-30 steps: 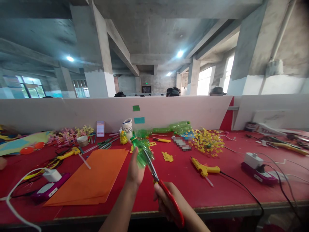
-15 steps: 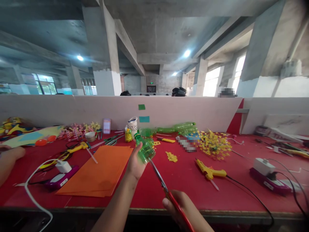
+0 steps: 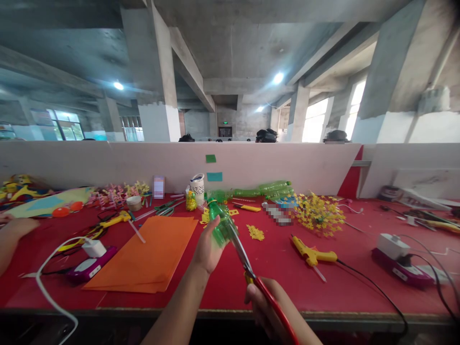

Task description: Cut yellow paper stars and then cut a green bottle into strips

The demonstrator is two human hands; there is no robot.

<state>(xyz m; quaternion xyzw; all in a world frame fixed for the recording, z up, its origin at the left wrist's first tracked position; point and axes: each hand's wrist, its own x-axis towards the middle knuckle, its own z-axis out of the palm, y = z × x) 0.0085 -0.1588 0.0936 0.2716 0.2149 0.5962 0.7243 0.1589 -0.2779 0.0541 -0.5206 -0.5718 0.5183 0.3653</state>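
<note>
My left hand [image 3: 208,247] is wrapped round a green clear plastic bottle [image 3: 220,221], its neck tilted away from me. Red-handled scissors [image 3: 247,268] are in my right hand [image 3: 268,299], with the blades reaching up to the bottle's right side. Whether the blades are cutting into the plastic I cannot tell. Beyond the bottle lie yellow cut pieces [image 3: 204,216] and a small pile of yellow stars [image 3: 255,233] on the red tabletop [image 3: 230,292].
Orange sheets [image 3: 143,254] lie to the left, near a purple power strip [image 3: 91,266]. At right are a yellow glue gun [image 3: 312,254], a yellow star bunch [image 3: 319,214] and another power strip [image 3: 402,270]. Green bottles [image 3: 251,192] lie along the partition. A co-worker's arm [image 3: 16,237] enters at far left.
The bottle has turned more upright in my left hand, which has shifted slightly right. The scissors have moved up alongside the bottle, and their yellow inner handle now shows.
</note>
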